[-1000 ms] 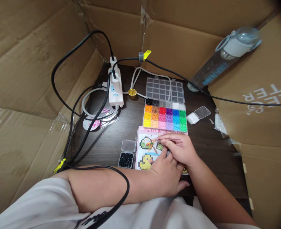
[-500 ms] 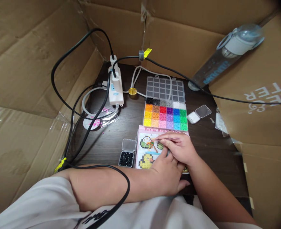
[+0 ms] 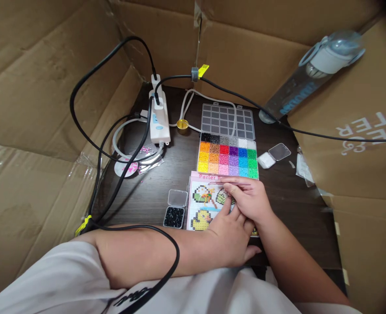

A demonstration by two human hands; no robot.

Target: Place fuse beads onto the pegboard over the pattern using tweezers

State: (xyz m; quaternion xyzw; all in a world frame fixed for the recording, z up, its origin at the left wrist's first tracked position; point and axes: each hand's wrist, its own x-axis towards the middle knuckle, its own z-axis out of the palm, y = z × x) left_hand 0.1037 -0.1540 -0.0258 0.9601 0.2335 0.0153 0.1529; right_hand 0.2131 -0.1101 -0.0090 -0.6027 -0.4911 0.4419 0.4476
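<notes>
My right hand (image 3: 248,201) pinches thin metal tweezers (image 3: 227,184), whose tip hovers over the upper part of a bead pattern sheet (image 3: 202,205) printed with small pixel pictures. My left hand (image 3: 229,237) lies flat on the lower part of that sheet, fingers stretched out, partly under my right hand. Just beyond the sheet sits an open bead organiser (image 3: 227,159) with many coloured compartments, its clear lid (image 3: 227,122) folded back. A small open box of black beads (image 3: 174,216) stands left of the sheet.
A white power strip (image 3: 159,117) with black cables (image 3: 114,144) lies at the back left. A gold cap (image 3: 182,124), a small open box of white beads (image 3: 265,160) and a water bottle (image 3: 311,74) leaning on the cardboard walls (image 3: 49,87) surround the dark table (image 3: 153,192).
My right hand has lifted the tweezers slightly away from the sheet's left picture, toward the organiser. My left hand has stayed on the sheet.
</notes>
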